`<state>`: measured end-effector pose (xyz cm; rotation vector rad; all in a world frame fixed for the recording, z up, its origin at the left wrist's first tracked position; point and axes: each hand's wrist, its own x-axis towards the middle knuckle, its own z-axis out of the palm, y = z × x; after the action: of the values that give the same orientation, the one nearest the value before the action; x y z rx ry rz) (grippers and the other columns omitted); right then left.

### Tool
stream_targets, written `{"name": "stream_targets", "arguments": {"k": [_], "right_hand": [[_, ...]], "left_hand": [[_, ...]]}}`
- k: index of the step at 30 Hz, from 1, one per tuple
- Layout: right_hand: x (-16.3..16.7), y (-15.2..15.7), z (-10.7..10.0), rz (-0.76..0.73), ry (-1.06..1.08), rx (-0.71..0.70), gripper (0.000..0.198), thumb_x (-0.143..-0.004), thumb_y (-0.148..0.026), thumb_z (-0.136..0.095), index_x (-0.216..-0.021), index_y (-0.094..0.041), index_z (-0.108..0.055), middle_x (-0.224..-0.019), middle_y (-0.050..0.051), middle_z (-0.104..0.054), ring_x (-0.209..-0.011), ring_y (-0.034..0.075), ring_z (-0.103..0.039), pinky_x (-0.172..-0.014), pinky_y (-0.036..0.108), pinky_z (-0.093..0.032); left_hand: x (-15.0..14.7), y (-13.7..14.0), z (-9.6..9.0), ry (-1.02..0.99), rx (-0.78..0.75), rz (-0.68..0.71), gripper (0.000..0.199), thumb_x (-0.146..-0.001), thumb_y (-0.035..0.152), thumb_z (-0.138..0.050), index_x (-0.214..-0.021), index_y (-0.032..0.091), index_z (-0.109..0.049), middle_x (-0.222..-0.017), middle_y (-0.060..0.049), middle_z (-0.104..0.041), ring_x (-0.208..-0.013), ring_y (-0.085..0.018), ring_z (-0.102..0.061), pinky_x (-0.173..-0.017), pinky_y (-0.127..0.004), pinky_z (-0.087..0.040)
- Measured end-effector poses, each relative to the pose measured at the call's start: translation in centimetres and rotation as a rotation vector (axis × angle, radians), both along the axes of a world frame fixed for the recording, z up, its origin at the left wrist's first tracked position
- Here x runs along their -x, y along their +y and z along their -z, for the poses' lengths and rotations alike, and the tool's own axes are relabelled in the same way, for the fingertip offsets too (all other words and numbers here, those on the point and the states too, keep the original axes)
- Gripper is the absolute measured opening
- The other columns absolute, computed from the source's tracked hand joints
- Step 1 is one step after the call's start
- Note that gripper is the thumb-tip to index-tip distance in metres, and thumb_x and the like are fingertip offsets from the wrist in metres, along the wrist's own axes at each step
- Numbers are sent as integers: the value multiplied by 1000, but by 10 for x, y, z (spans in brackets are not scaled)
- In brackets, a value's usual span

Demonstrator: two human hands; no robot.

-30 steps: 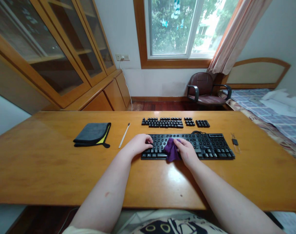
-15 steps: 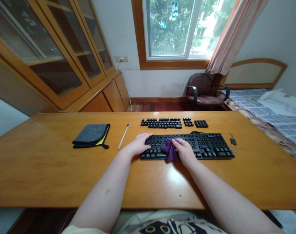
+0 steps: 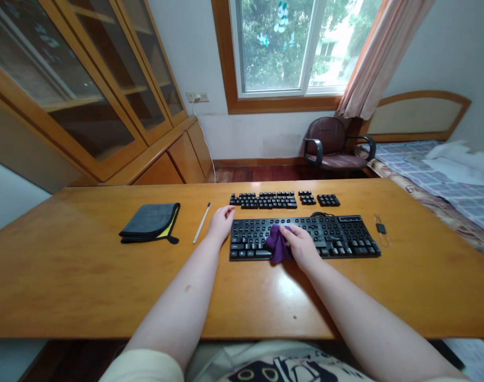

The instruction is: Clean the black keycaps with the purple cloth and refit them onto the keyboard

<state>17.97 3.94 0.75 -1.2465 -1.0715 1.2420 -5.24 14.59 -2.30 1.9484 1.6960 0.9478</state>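
Note:
A black keyboard (image 3: pixel 261 228) lies on the wooden desk, most of its keycaps off and bare switches showing. In my right hand (image 3: pixel 301 245), a crumpled purple cloth (image 3: pixel 279 248) is pinched over the middle of the keyboard's near part. My left hand (image 3: pixel 221 222) is just off the keyboard's upper left corner, its fingers curved and thumb apart. Its fingertips come close to the left end of the loose keycaps (image 3: pixel 266 200), which are laid out in rows behind the keyboard. I see nothing held in it.
To the left lie a white brush (image 3: pixel 201 223) and a folded grey towel (image 3: pixel 148 222). A small wire keycap puller (image 3: pixel 381 228) is right of the keyboard. Smaller keycap groups (image 3: pixel 328 200) sit at the back. Beyond the desk stands an armchair (image 3: pixel 329 140).
My left hand has let go of the keyboard's left side and moved left and away from me, toward the keycaps. My right hand with the cloth has hardly moved.

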Motion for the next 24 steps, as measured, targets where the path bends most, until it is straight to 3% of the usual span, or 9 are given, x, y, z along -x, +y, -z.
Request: {"name": "stream_targets", "arguments": {"k": [4, 8, 15, 24], "right_hand": [[2, 0, -2, 1, -19, -16, 35, -72, -51, -60, -66, -17, -59, -55, -3, -50, -53, 11, -41, -50, 24, -30], [2, 0, -1, -2, -41, -33, 35, -73, -51, -59, -67, -17, -58, -55, -3, -48, -52, 11, -39, -50, 24, -30], [1, 0, -5, 8, -65, -33, 36, -72, -52, -58, -66, -17, -58, -57, -2, -50, -54, 11, -41, -51, 24, -31], [2, -1, -4, -5, -44, -25, 35, -72, -51, -59, -67, -17, -58, -57, -3, -50, -54, 11, -41, -51, 24, -30]], "left_hand": [[2, 11, 5, 15, -8, -34, 32, -84, 32, -42, -106, 17, -60, -93, -6, -63, -72, -15, -55, -73, -29, -45], [-4, 20, -1, 34, -17, 16, 28, -83, 32, -44, -100, 18, -62, -94, -5, -63, -69, -13, -55, -72, -27, -46], [-10, 31, -1, 127, -12, 95, 33, -81, 29, -51, -112, 27, -61, -95, -4, -59, -93, -20, -55, -86, -32, -43], [-4, 32, 4, 250, -15, 152, 33, -85, 36, -44, -111, 30, -63, -97, -4, -56, -92, -19, -55, -83, -30, -43]]}}
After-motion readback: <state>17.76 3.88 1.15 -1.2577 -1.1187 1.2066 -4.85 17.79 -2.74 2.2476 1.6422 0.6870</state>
